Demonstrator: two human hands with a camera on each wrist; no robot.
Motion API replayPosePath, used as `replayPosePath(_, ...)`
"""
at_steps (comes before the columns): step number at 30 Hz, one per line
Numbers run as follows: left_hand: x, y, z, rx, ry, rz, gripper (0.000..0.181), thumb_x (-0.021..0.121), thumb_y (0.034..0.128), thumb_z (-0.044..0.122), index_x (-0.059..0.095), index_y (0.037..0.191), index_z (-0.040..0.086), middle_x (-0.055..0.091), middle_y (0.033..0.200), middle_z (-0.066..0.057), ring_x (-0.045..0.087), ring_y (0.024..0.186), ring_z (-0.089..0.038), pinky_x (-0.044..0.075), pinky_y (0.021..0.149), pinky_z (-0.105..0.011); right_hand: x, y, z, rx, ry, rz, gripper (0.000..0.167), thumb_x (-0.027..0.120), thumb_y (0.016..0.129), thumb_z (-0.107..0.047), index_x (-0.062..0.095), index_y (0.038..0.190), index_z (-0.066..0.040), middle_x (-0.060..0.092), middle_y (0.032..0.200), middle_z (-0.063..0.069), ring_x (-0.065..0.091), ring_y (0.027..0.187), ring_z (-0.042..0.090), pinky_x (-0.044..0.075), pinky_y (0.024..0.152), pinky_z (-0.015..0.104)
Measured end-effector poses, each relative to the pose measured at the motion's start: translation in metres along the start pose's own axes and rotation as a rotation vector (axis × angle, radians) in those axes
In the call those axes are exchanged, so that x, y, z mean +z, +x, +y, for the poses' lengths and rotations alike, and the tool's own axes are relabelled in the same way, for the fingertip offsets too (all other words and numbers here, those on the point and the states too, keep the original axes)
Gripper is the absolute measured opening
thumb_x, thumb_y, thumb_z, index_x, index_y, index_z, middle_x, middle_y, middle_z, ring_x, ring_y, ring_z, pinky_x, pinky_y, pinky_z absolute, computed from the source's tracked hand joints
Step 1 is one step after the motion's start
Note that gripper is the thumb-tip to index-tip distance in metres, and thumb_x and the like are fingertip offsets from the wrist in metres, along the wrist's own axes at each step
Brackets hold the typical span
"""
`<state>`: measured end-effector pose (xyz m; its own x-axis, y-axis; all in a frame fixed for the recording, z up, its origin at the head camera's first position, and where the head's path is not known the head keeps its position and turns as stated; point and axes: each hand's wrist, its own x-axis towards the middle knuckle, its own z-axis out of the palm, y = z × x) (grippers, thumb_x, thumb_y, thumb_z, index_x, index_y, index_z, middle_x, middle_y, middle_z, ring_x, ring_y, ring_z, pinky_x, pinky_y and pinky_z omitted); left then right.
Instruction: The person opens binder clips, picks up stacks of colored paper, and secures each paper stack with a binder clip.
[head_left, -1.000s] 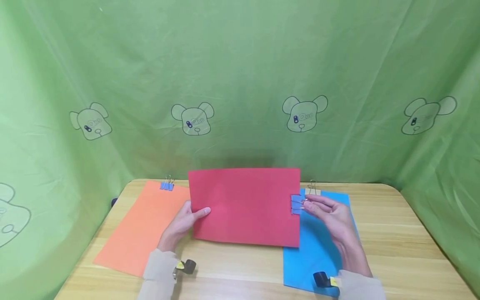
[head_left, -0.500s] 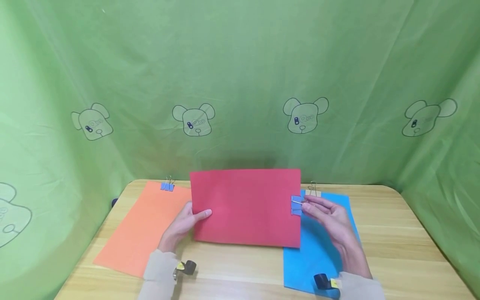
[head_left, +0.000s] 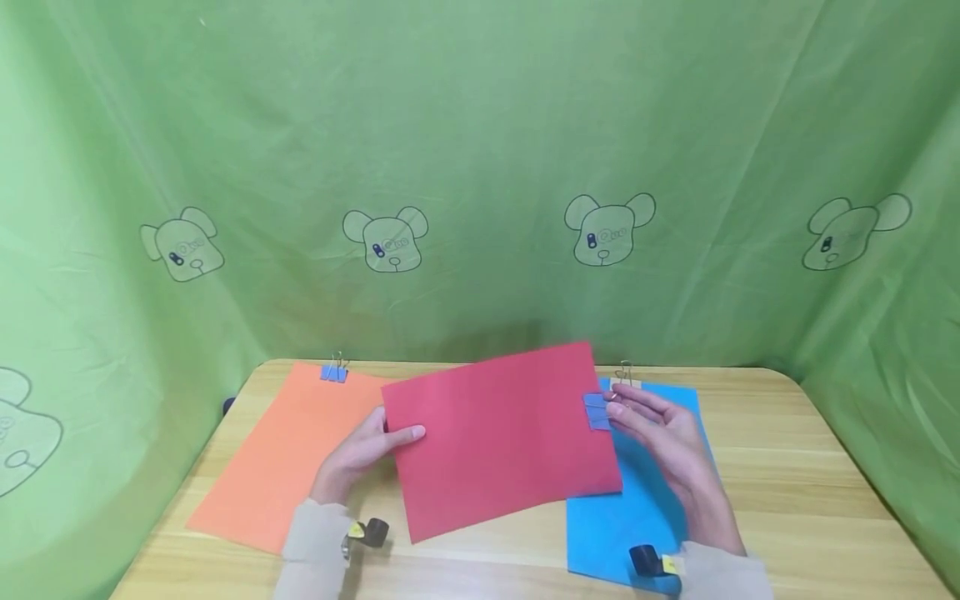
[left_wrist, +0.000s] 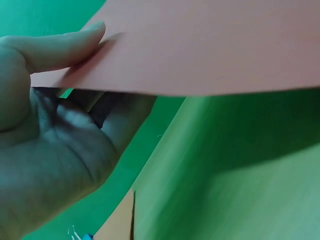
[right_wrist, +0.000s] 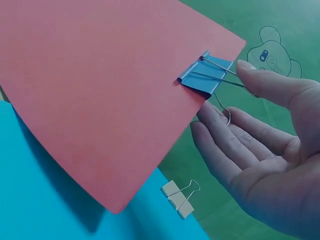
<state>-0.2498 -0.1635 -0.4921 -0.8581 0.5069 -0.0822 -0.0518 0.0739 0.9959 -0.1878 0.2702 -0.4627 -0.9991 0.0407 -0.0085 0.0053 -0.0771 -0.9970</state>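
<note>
My left hand (head_left: pixel 367 446) holds the left edge of a red sheet of paper (head_left: pixel 502 433), thumb on the front and fingers behind it. The sheet is raised above the table and tilted, its right side higher. On its right edge sits a blue binder clip (head_left: pixel 597 412), jaws over the edge. My right hand (head_left: pixel 671 442) loosely holds that clip's wire handles between thumb and fingers. In the right wrist view, the thumb touches the front handle and the rear handle (right_wrist: pixel 226 114) lies against the fingers. The left wrist view shows the thumb on the paper (left_wrist: pixel 200 45).
An orange sheet (head_left: pixel 258 475) with another blue binder clip (head_left: pixel 333 373) lies at the left of the wooden table (head_left: pixel 795 483). At the right is a blue sheet (head_left: pixel 600 542) with a beige binder clip (right_wrist: pixel 177 199). A green curtain (head_left: pixel 480 125) stands behind.
The red sheet has turned, its left end dropping and its lower right corner shifting right. Both hands keep nearly the same places. The clip has tilted along with the sheet.
</note>
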Motion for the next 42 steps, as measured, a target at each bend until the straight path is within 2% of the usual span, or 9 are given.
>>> replayPosePath(3, -0.004, -0.004, 0.001, -0.024, 0.02, 0.027, 0.037, 0.07, 0.0968, 0.013, 0.057, 0.13, 0.003, 0.074, 0.105, -0.006, 0.069, 0.101, -0.021, 0.047, 0.1, -0.038, 0.004, 0.001, 0.0, 0.0, -0.044, -0.004, 0.065, 0.075, 0.096, -0.018, 0.045, 0.148, 0.009, 0.072, 0.124, 0.0, 0.07, 0.108, 0.008, 0.055, 0.093, 0.029)
replayPosePath(8, -0.011, -0.01, 0.005, -0.11, 0.03, 0.073, 0.045, 0.078, 0.0901, 0.013, 0.058, 0.129, 0.003, 0.074, 0.104, -0.008, 0.066, 0.101, -0.021, 0.044, 0.099, -0.037, 0.007, 0.003, 0.002, -0.012, -0.084, -0.007, 0.064, 0.076, 0.096, -0.021, 0.048, 0.147, 0.007, 0.069, 0.131, 0.01, 0.069, 0.111, 0.008, 0.055, 0.094, 0.029)
replayPosePath(10, -0.013, -0.01, 0.007, -0.096, 0.061, 0.055, 0.049, 0.077, 0.0894, 0.009, 0.057, 0.134, 0.002, 0.074, 0.106, -0.01, 0.067, 0.098, -0.021, 0.047, 0.097, -0.035, 0.008, 0.003, 0.002, -0.021, -0.107, -0.009, 0.064, 0.075, 0.096, -0.022, 0.048, 0.147, 0.007, 0.067, 0.133, 0.013, 0.067, 0.114, 0.006, 0.055, 0.093, 0.028)
replayPosePath(15, -0.016, -0.009, 0.01, 0.013, 0.172, -0.035, 0.053, 0.072, 0.0893, -0.003, 0.055, 0.139, -0.001, 0.073, 0.105, -0.015, 0.071, 0.087, -0.019, 0.056, 0.084, -0.03, 0.008, 0.002, 0.002, -0.036, -0.184, -0.023, 0.064, 0.074, 0.097, -0.026, 0.049, 0.147, 0.004, 0.066, 0.136, 0.012, 0.064, 0.116, 0.004, 0.055, 0.093, 0.025)
replayPosePath(18, -0.017, -0.011, 0.011, 0.009, 0.193, -0.086, 0.047, 0.073, 0.0889, -0.004, 0.059, 0.134, -0.003, 0.074, 0.103, -0.016, 0.071, 0.084, -0.017, 0.057, 0.08, -0.028, 0.01, 0.0, -0.001, -0.044, -0.226, -0.029, 0.064, 0.075, 0.096, -0.029, 0.051, 0.147, 0.002, 0.065, 0.138, 0.011, 0.065, 0.115, 0.003, 0.054, 0.093, 0.023)
replayPosePath(23, -0.018, -0.013, 0.012, -0.046, 0.23, -0.162, 0.032, 0.073, 0.0891, -0.004, 0.065, 0.12, -0.004, 0.076, 0.097, -0.016, 0.072, 0.08, -0.016, 0.056, 0.075, -0.025, 0.017, -0.001, -0.004, -0.054, -0.294, -0.025, 0.064, 0.076, 0.095, -0.034, 0.055, 0.146, -0.003, 0.064, 0.139, 0.013, 0.064, 0.116, 0.002, 0.053, 0.092, 0.018)
replayPosePath(30, -0.002, -0.005, 0.011, -0.066, 0.257, -0.278, 0.031, 0.071, 0.0892, -0.005, 0.066, 0.12, -0.002, 0.076, 0.1, -0.017, 0.073, 0.088, -0.019, 0.055, 0.076, -0.025, 0.029, 0.001, -0.003, -0.07, -0.382, -0.066, 0.06, 0.079, 0.092, -0.038, 0.061, 0.141, -0.01, 0.066, 0.135, 0.007, 0.067, 0.119, 0.015, 0.049, 0.094, 0.016)
replayPosePath(36, 0.01, -0.003, 0.01, -0.045, 0.309, -0.228, 0.028, 0.07, 0.0886, -0.009, 0.068, 0.116, -0.002, 0.074, 0.096, -0.015, 0.071, 0.089, -0.019, 0.055, 0.082, -0.028, 0.03, 0.004, -0.001, -0.089, -0.387, -0.077, 0.059, 0.079, 0.091, -0.035, 0.062, 0.14, -0.007, 0.066, 0.135, 0.009, 0.067, 0.118, 0.018, 0.049, 0.094, 0.016)
replayPosePath(42, 0.011, -0.003, 0.005, -0.015, 0.349, -0.119, 0.025, 0.066, 0.0892, -0.01, 0.07, 0.112, -0.002, 0.073, 0.096, -0.01, 0.068, 0.09, -0.017, 0.054, 0.086, -0.031, 0.025, 0.0, 0.0, -0.093, -0.429, -0.079, 0.061, 0.075, 0.095, -0.036, 0.057, 0.145, -0.006, 0.062, 0.141, 0.013, 0.061, 0.127, 0.031, 0.048, 0.094, 0.015)
